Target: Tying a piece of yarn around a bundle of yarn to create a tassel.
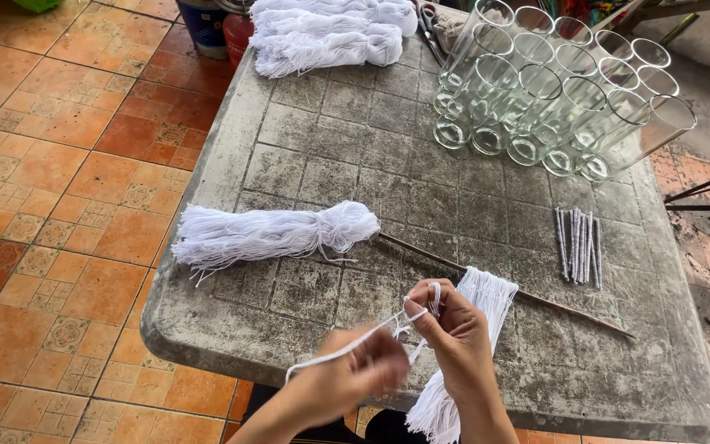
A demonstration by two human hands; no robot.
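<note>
The right hand [454,325] grips a soft, limp bundle of white string [474,329] draped off the table [306,156] edge beneath it. The left hand [355,374] pinches 1 strand [347,349], pulling it taut. Light and floppy, it probably handles best pinched near the tied neck.

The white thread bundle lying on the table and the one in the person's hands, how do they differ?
The loose bundle lies flat on the table, untouched; the held bundle hangs over the near edge, gripped by the right hand. The loose bundle is tied near one end, while the left hand pulls a strand taut from the held bundle. The loose bundle points sideways; the held bundle runs toward the person. Both are white cotton-like thread.
</note>
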